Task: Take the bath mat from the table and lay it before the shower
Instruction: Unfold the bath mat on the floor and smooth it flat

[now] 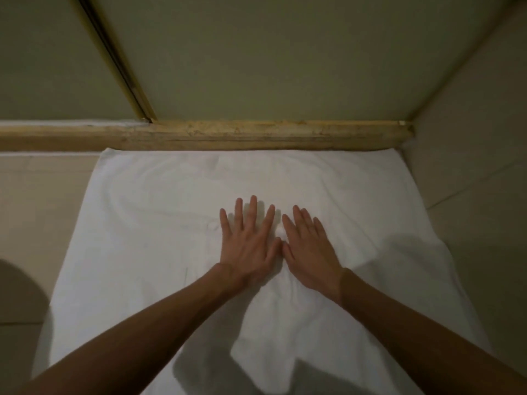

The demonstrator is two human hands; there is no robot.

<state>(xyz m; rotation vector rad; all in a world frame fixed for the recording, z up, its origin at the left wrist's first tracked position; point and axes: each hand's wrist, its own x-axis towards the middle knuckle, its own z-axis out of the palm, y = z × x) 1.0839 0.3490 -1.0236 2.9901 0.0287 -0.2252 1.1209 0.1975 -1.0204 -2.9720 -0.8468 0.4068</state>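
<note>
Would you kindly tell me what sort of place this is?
Most likely a bathroom, just outside a shower: a white bath mat lies spread on the tiled floor, its far edge against a raised threshold, with what looks like a door frame rising above it.

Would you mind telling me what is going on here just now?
A person has the white bath mat spread on the floor, its far edge against the shower curb. The left hand and the right hand lie flat on its middle, side by side, fingers straight, pressing the cloth. Wrinkles show around the hands.
</note>
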